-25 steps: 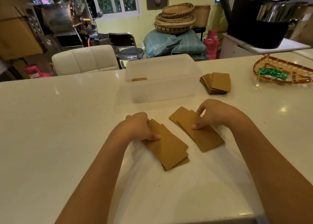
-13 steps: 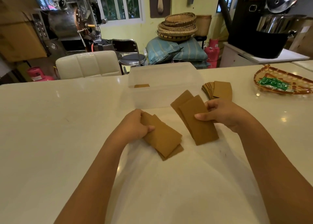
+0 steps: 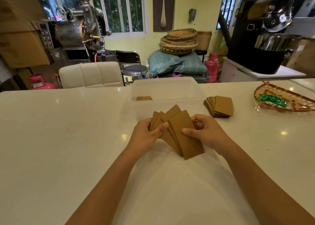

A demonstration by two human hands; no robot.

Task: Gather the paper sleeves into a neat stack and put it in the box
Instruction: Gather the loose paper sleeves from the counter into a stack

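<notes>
Several brown paper sleeves (image 3: 180, 132) are fanned out between both hands, held upright-tilted just above the white table. My left hand (image 3: 146, 134) grips their left edge with the thumb on the front. My right hand (image 3: 204, 132) holds the right edge, thumb across the front sleeve. Behind them stands the clear plastic box (image 3: 185, 90), with one sleeve (image 3: 144, 98) lying inside at its left. Another fanned pile of sleeves (image 3: 219, 106) lies on the table right of the box.
A woven tray (image 3: 289, 105) holding green wrapped items sits at the table's right. A white padded chair (image 3: 92, 75) and a metal stool (image 3: 134, 69) stand beyond the far edge. Machines, baskets and sacks fill the background.
The two separate bunches, one in each hand, have been lifted off the table and brought together into one fan held by both hands.
</notes>
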